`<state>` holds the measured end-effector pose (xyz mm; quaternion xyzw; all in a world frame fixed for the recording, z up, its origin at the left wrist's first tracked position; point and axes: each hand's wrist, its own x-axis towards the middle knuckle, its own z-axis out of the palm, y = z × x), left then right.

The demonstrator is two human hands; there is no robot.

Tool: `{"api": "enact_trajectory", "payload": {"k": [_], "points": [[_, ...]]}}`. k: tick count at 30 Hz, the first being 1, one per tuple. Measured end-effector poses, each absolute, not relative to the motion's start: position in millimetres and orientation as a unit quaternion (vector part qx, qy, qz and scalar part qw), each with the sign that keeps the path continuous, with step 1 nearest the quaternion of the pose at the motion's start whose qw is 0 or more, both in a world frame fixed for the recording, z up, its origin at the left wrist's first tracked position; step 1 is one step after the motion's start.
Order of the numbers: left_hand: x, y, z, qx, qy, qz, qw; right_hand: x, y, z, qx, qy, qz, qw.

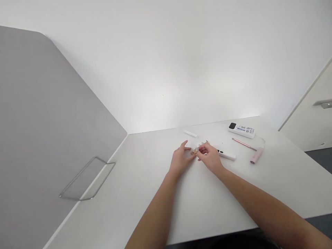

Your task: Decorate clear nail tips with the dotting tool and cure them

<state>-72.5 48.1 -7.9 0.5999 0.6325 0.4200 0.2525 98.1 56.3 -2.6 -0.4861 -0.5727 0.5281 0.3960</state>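
Observation:
A small gold-and-clear piece (194,151) sits low over the white table, between my two hands. My left hand (180,159) curves round its left side, with the thumb and a fingertip against it and the index finger raised. From the right, my right hand (210,159) pinches at the same piece, fingers closed together; what lies between those fingertips is too small to make out. Another small gold-coloured bit (206,142) shows just beyond the right knuckles. A slim white pen-shaped device (227,155) with dark buttons lies beside my right hand, its far end hidden behind it.
A white tube-like cap (190,134) lies behind the hands. To the right are a white box-shaped device (241,130) with a black end and cable, a thin pink rod (244,144) and a pink cylinder (257,155). A metal wire frame (103,180) stands out at the left panel.

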Motion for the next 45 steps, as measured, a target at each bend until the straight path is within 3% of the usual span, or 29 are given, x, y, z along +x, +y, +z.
{"api": "enact_trajectory", "payload": {"k": [6,18,35,45], "points": [[-71.2,51.3,-10.8,0.577,0.629,0.441,0.276,100.6,64.0,-6.0,-0.474,-0.555,0.542,0.417],[-61.6,30.9,3.0,0.516,0.55,0.598,0.272,89.1,54.3,-5.4,-0.427,-0.542,0.565,0.452],[-56.3,19.6,16.2,0.517,0.503,0.646,0.251,89.2,46.3,15.8,-0.363,-0.502,0.539,0.571],[-53.9,16.4,15.9,0.528,0.486,0.653,0.243,90.2,40.8,24.9,-0.364,-0.525,0.521,0.566]]}}
